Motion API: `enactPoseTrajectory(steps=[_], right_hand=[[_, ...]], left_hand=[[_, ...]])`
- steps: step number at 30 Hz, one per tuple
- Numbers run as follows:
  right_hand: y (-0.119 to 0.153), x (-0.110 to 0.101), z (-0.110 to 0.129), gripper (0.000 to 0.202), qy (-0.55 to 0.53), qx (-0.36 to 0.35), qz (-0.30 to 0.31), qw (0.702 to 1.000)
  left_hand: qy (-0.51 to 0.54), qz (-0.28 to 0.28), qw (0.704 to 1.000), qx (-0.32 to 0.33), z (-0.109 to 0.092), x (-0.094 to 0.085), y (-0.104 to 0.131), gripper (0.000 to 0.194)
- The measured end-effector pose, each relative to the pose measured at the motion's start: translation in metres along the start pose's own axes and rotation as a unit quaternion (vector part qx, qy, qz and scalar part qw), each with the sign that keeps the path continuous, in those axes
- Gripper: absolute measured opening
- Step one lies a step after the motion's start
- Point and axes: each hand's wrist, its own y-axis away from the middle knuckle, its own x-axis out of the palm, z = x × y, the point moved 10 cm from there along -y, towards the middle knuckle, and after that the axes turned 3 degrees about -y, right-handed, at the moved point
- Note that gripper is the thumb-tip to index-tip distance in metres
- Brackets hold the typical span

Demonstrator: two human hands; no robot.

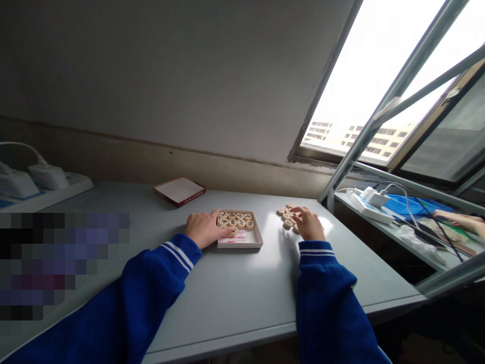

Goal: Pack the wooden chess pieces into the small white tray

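A shallow open box (259, 236) holds round wooden Chinese chess pieces (240, 222) in rows, with a pink-and-white paper showing at its near end. My left hand (203, 227) grips the box by its left wall, the thumb reaching inside onto a piece in the nearest row. To the right, a loose cluster of Chinese chess pieces (288, 223) lies on the table. Over that cluster my right hand (309, 223) has its thumb and fingers bent together on a piece; the fingers partly cover it and its neighbours.
The red-edged box lid (180, 191) lies inside-up near the wall. A power strip with white plugs (49, 184) stands at far left. Metal bed-frame bars (350, 146) rise beyond the table's right edge. On the neighbouring desk are another power strip (373, 207) and another person's hand (458, 221).
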Motion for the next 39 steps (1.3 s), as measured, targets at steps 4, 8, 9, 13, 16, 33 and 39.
enactPoseTrajectory(steps=[4, 8, 9, 13, 16, 33, 39], right_hand=[[0.005, 0.019, -0.003, 0.020, 0.123, 0.003, 0.082, 0.989], [0.006, 0.021, -0.004, 0.018, 0.142, 0.011, 0.106, 0.984], [0.006, 0.020, -0.005, 0.018, 0.142, 0.016, 0.106, 0.984], [0.005, 0.019, 0.007, 0.019, 0.075, -0.024, 0.097, 0.992], [0.014, 0.024, 0.049, 0.023, -0.072, -0.148, 0.117, 0.979], [0.047, 0.045, 0.122, 0.010, -0.087, -0.267, 0.134, 0.950], [0.048, 0.044, 0.124, 0.006, -0.105, -0.266, 0.143, 0.948]], left_hand=[[0.005, -0.009, 1.000, 0.000, 0.000, 0.000, 0.001, 0.070], [0.012, -0.002, 1.000, 0.008, -0.002, 0.000, 0.002, 0.076], [0.012, 0.000, 1.000, 0.011, -0.002, 0.000, 0.002, 0.078], [0.007, 0.005, 1.000, 0.013, -0.001, 0.000, 0.001, 0.083], [0.006, 0.005, 1.000, 0.014, -0.001, 0.000, 0.000, 0.082], [0.008, 0.001, 0.999, 0.046, 0.000, 0.001, 0.003, 0.054], [0.013, -0.026, 0.999, 0.043, -0.001, -0.001, 0.004, 0.054]])
